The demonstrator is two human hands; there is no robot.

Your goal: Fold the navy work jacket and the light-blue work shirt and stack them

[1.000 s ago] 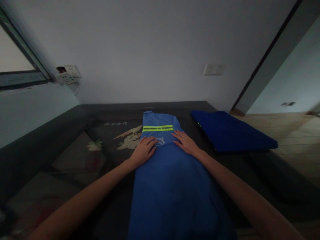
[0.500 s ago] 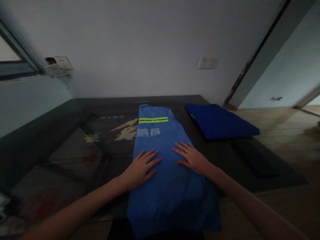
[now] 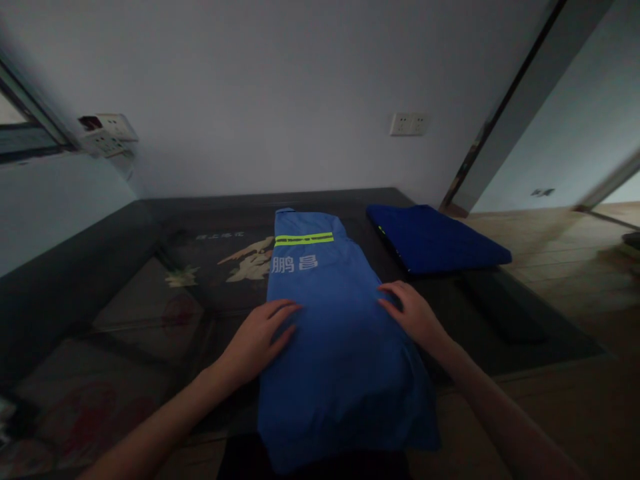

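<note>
A blue garment (image 3: 330, 333) with a yellow-green striped band and white lettering lies folded lengthwise on a dark glass-topped table, its near end hanging over the front edge. My left hand (image 3: 260, 337) rests at the garment's left edge, thumb apart from the fingers, fingertips on the cloth. At the right edge is my right hand (image 3: 415, 317), fingers slightly bent and thumb spread away, the fingertips at the cloth's border. Neither hand visibly pinches the fabric.
A darker blue folded garment (image 3: 435, 240) lies at the table's right rear. The dark table (image 3: 220, 300) meets a pale wall with sockets (image 3: 409, 125). A black flat object (image 3: 500, 310) lies on the right side of the table. Wooden floor (image 3: 540, 247) shows at right.
Both hands have slid outward from the middle of the garment to its two side edges. Their fingers are less spread and more bent. The garment lies much as before.
</note>
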